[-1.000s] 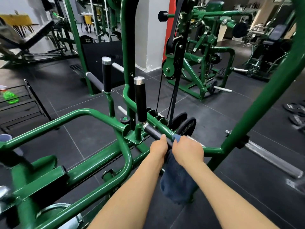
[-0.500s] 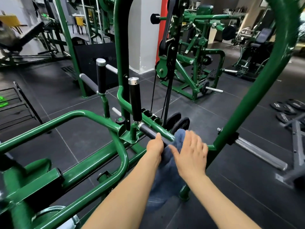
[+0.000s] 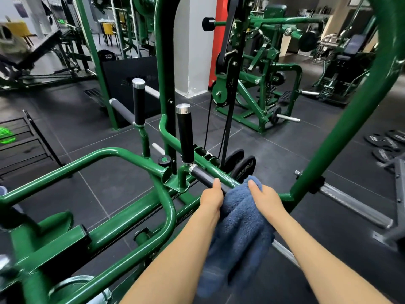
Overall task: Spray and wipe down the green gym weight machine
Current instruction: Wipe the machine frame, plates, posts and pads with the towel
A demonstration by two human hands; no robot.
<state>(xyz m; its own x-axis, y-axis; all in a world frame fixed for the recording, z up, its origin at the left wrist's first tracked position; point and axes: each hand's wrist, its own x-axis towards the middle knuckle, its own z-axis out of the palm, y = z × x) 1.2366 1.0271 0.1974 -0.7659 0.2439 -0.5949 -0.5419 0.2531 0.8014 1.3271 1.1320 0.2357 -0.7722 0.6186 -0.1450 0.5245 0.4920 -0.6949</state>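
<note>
While draped on the black grip [image 3: 202, 175], blue towel [image 3: 238, 218] between clutching left hand [image 3: 211, 199] and right hand [image 3: 266, 197]

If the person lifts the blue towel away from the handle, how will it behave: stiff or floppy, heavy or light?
Probably floppy: the blue towel drapes over the black handle and hangs in loose folds beneath it. Likely light, since the right hand seems to hold it with little effort. Its fuzzy pile should not be slippery.

Loose weight plates [image 3: 385, 142], black rack [image 3: 26, 137]
</note>
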